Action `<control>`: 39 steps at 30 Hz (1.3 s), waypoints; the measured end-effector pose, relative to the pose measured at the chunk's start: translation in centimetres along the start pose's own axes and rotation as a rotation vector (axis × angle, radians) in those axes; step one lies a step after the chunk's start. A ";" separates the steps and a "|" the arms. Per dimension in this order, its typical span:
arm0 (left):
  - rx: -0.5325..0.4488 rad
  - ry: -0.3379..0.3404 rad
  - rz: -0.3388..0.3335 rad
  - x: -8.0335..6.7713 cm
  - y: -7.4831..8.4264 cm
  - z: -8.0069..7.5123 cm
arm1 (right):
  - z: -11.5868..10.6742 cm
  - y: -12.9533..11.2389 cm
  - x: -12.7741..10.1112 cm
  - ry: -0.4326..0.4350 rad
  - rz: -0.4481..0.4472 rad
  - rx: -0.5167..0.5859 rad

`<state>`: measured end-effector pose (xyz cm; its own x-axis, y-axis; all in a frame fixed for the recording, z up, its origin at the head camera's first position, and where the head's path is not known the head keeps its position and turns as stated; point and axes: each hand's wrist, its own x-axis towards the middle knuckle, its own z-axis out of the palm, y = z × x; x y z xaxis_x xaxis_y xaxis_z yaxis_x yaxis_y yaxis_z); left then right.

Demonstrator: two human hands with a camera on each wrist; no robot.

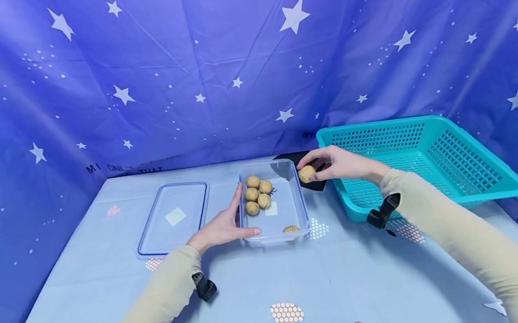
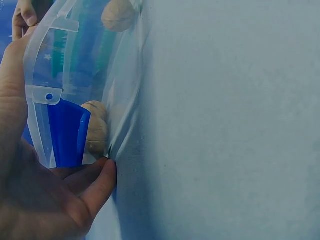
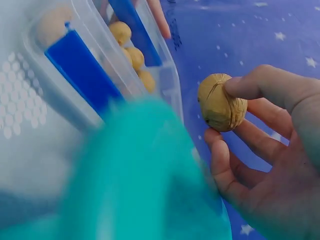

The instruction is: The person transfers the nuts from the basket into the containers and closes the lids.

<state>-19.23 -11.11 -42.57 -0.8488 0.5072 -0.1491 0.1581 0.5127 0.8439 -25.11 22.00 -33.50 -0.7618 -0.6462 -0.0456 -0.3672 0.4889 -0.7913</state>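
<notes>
My right hand (image 1: 342,163) pinches a walnut (image 1: 307,174) between thumb and fingers, just beyond the right wall of a clear plastic box (image 1: 289,225). In the right wrist view the walnut (image 3: 220,102) is held off the table at the fingertips. My left hand (image 1: 222,227) holds the box at its left front corner, thumb along the front and fingers along the left side. Several walnuts (image 1: 251,195) cluster inside along the left wall; another walnut (image 1: 291,228) lies at the front right. Blue clips (image 2: 67,132) hang from the box's sides.
A clear lid (image 1: 175,212) with a blue seal lies flat left of the box. On the right stands a large teal basket (image 1: 494,189), its rim close to my right forearm. A blue star-printed curtain (image 1: 229,54) closes off the back of the table.
</notes>
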 end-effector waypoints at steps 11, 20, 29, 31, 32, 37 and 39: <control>-0.026 0.001 0.018 -0.1 -0.2 0.1 | 3.0 -1.3 2.7 -0.087 -0.049 -0.054; 0.035 0.038 0.046 -0.4 -0.2 0.2 | 3.3 -1.1 3.0 -0.017 -0.027 -0.055; 0.078 0.126 0.092 -1.8 -1.1 -1.7 | 4.0 -1.9 2.9 0.009 -0.066 0.002; 0.060 0.152 0.111 -2.2 -1.5 -2.4 | 4.4 -2.2 3.0 0.005 -0.079 0.010; 0.055 0.165 0.118 -2.3 -1.8 -2.7 | 4.6 -2.3 3.1 0.004 -0.087 0.011; 0.070 0.236 0.115 -3.5 -2.8 -4.9 | 5.7 -2.9 3.5 -0.007 -0.098 0.042; 0.092 0.263 0.103 -4.0 -3.2 -5.9 | 6.1 -3.2 3.7 -0.013 -0.108 0.055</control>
<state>-19.27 -18.84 -41.60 -0.9255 0.3694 0.0838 0.2852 0.5342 0.7958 -23.52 14.46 -34.87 -0.7124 -0.7010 0.0337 -0.4163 0.3834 -0.8244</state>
